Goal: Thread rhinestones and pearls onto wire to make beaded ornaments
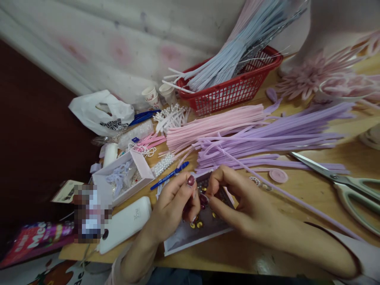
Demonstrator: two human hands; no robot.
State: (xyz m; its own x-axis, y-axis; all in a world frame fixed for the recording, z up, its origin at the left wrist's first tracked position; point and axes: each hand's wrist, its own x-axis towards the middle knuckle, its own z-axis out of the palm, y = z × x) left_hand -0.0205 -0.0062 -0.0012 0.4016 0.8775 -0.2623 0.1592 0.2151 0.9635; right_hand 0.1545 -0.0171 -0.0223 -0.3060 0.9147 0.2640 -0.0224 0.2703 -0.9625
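Note:
My left hand (pixel 177 198) and my right hand (pixel 237 196) come close together over a shallow white box (pixel 184 241). The left fingers are curled with the thumb pressed against them. On the right, thumb and index finger pinch together near the left fingertips. Whatever lies between the fingers is too small and hidden to make out. Inside the box, partly covered by the hands, are small round gold-coloured pieces (pixel 199 224) and some clear ones. Just behind the left hand lies a blue pen (pixel 170 175).
Purple pipe cleaners (pixel 276 130) and pink ones (pixel 216 123) lie behind the hands. Scissors (pixel 335 178) rest at right with slightly parted blades. A red basket (pixel 228 89) holds pale blue stems. At left are a white box of trinkets (pixel 145 174) and a white power bank (pixel 127 223).

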